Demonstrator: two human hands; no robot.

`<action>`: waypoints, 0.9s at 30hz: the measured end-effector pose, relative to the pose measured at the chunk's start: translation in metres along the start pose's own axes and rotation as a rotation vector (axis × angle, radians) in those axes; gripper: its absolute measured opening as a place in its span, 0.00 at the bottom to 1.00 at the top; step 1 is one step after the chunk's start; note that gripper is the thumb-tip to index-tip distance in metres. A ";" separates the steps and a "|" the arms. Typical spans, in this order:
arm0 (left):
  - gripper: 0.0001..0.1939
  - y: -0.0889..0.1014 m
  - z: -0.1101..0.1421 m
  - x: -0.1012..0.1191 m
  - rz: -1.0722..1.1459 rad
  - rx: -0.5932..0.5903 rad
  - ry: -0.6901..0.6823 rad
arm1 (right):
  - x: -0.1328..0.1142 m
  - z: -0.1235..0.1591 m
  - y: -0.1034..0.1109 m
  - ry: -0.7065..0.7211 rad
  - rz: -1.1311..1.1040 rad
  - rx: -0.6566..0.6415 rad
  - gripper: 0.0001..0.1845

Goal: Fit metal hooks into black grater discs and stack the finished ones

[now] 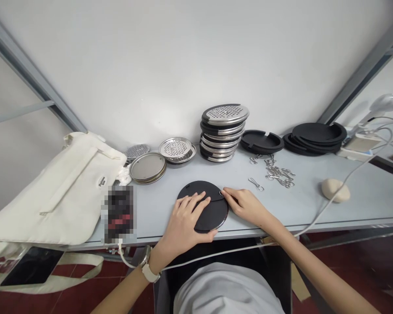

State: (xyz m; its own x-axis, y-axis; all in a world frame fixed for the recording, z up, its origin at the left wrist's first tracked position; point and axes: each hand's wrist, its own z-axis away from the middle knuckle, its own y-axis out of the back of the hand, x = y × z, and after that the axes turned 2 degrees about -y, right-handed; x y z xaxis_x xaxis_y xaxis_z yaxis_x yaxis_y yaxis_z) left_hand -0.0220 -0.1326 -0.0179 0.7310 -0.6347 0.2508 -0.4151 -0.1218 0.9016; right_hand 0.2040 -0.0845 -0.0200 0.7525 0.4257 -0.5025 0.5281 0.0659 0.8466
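A round black disc (212,209) lies near the front edge of the pale grey table (363,196). My left hand (183,220) rests flat on the disc, fingers spread, holding it down. My right hand (244,205) is at the disc's right rim with the fingertips pinched together at a small metal clip (221,192) on the rim. A loose wire hook (256,184) lies just beyond my right hand.
A stack of perforated metal and black discs (223,133) stands at the back. Loose metal discs (148,167) lie left of it, black trays (316,136) to the right, and a pile of wire hooks (278,173). White cloth bag (57,192) at left, beige lump (336,189), white cable (317,213).
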 end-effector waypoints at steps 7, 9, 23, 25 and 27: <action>0.37 0.000 0.000 0.000 0.004 0.005 0.007 | -0.001 -0.001 0.001 -0.018 0.015 -0.009 0.20; 0.37 0.001 0.000 0.001 0.006 0.005 0.007 | 0.000 0.000 0.001 -0.025 0.019 -0.014 0.20; 0.38 0.001 -0.001 0.002 0.012 0.013 0.013 | 0.002 0.003 0.000 -0.017 -0.044 0.007 0.18; 0.38 0.001 -0.001 0.001 0.005 0.013 0.014 | 0.003 0.003 0.000 -0.016 -0.057 0.008 0.17; 0.38 0.001 -0.001 0.001 0.002 0.014 0.009 | 0.003 0.003 0.000 -0.026 -0.070 0.011 0.15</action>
State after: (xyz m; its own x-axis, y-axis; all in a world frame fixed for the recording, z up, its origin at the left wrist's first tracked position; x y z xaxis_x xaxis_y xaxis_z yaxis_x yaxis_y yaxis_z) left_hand -0.0211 -0.1330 -0.0165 0.7350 -0.6278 0.2562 -0.4244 -0.1312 0.8959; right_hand 0.2074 -0.0862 -0.0220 0.7233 0.3966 -0.5653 0.5843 0.0847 0.8071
